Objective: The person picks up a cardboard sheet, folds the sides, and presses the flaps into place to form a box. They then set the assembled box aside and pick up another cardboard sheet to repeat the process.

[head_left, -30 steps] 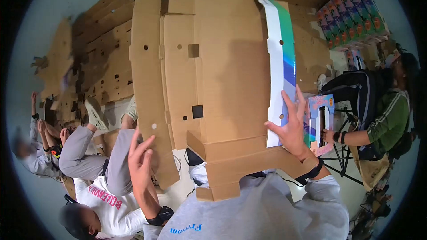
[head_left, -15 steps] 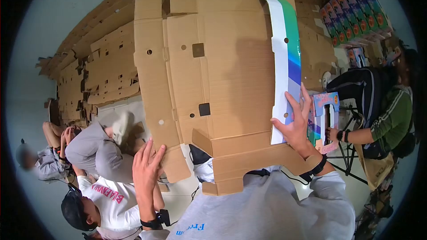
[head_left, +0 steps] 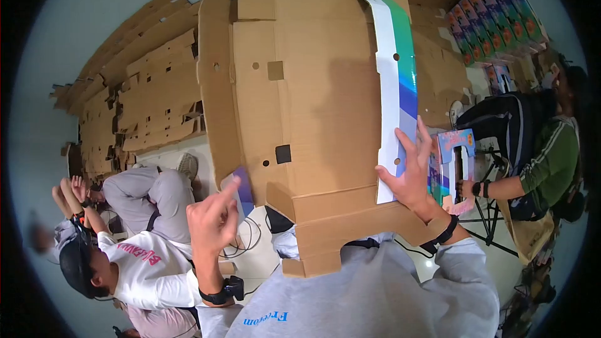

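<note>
A large, unfolded cardboard box (head_left: 325,106) lies in front of me, plain brown side up. On its right, a folded-over side panel (head_left: 389,87) shows white, green and blue print. My right hand (head_left: 410,172) rests on this panel's lower part with fingers spread. The left side panel (head_left: 218,81) stands raised along its crease. At its lower end a small end flap (head_left: 243,194) shows its purple printed face. My left hand (head_left: 214,219) is beside that flap, index finger stretched out against it and the other fingers bent.
Stacked flat cardboard (head_left: 150,94) lies at the left. Two co-workers sit at the lower left, one in a white shirt (head_left: 147,269). At right, a person in a green sleeve (head_left: 551,156) has a hand at a printed box (head_left: 454,163). Finished-looking colourful boxes (head_left: 498,19) stand in a row behind.
The left panel has tilted up from flat, and its purple end flap now shows. My left hand has bent its fingers and moved slightly right. My right hand stays on the right panel.
</note>
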{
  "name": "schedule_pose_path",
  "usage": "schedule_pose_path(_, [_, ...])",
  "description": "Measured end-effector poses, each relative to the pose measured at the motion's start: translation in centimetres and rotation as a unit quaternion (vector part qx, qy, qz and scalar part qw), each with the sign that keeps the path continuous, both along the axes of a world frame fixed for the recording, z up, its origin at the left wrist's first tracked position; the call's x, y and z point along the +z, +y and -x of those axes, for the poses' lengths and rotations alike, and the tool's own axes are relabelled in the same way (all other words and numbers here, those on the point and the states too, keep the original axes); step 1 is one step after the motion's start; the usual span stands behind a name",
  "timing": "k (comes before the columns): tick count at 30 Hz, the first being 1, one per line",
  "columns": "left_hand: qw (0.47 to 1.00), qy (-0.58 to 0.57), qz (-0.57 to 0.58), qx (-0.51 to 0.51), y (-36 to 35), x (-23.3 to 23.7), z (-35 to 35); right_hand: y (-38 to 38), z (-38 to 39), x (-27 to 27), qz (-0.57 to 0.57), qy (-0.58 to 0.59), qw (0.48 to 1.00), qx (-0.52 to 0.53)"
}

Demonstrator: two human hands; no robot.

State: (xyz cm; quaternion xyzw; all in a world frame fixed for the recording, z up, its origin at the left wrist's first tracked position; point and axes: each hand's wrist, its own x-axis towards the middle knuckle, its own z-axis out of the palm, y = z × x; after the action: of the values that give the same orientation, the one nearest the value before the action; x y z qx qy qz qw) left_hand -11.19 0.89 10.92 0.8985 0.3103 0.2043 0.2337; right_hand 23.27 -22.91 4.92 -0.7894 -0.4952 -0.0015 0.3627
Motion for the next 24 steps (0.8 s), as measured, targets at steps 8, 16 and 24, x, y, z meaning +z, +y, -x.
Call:
schedule_pose_path(8, [0.964, -0.075, -0.028, -0.255, -4.5, 1.9, -7.7, -0.3, 0.4, 0.6, -0.008, -0.037, 0.999, 0.031])
schedule_pose_path(16, [0.901, 0.109, -0.127, -0.4, -6.2, -2.1, -14.1, 0.4, -0.4, 0.4, -0.069, 0.012, 0.997, 0.024])
schedule_pose_path(24, [0.914, 0.085, -0.196, -0.345, -6.7, -2.2, -15.7, 1.3, -1.0, -1.8, -0.112, 0.187, 0.976, -0.014])
